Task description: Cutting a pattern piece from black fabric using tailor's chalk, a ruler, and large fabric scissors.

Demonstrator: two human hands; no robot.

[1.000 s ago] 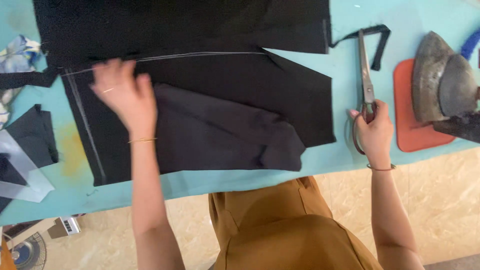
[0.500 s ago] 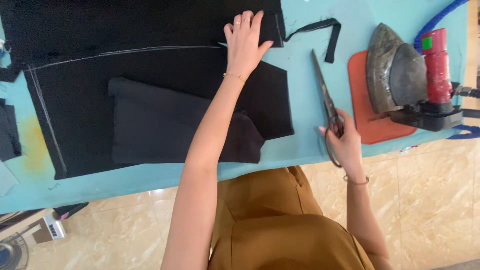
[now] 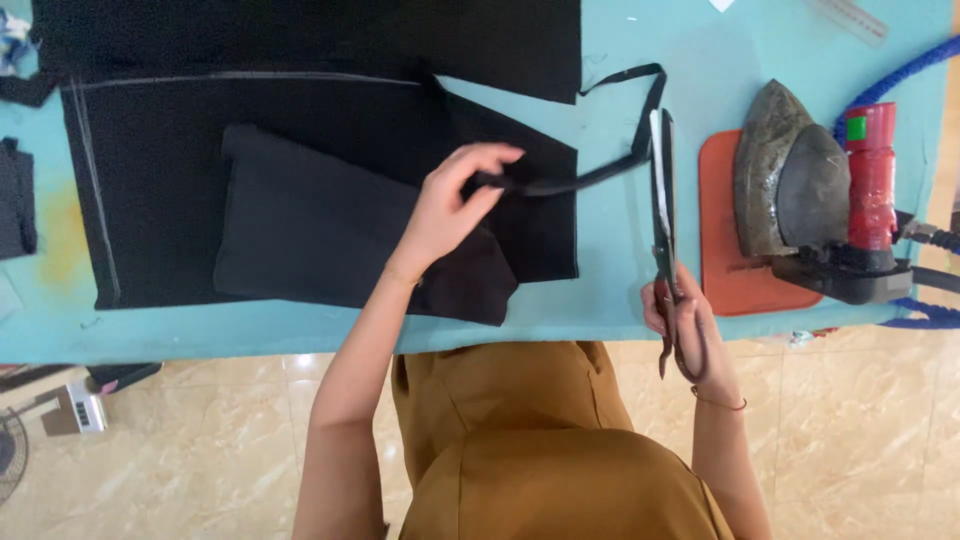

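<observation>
Black fabric strip (image 3: 590,178): narrow, long, lies across the turquoise bench (image 3: 620,290) between the two hands. One end is pinched in the left hand (image 3: 450,205); from there it runs right and slightly up, bends near the scissor blades, then loops back left toward the edge of the upper black cloth panel (image 3: 300,35). The strip appears lifted a little off the bench near the pinch; elsewhere I cannot tell.

Left hand: fingers (image 3: 490,158) closed on the strip's end, thumb below, index curled above. The hand sits over the right part of the large black cloth piece (image 3: 150,180), which bears a pale chalk or stitch line along its top and left edges. A smaller folded black piece (image 3: 300,230) lies on top of it, just left of the wrist.

Right hand (image 3: 685,325): at the near edge of the bench, fingers wrapped through and around the handles of large tailor's scissors (image 3: 663,200). Blades point away from the person, lie close together, tip near the strip's bend. Contact between blade and strip cannot be determined.

Right of the scissors: orange rest pad (image 3: 725,290) carrying a heavy steam iron (image 3: 800,190) with a red handle (image 3: 872,175). Blue hose (image 3: 890,80) curves behind it. Clear ruler (image 3: 850,18) at the far right corner. Small dark scrap (image 3: 15,200) at the left bench edge.
</observation>
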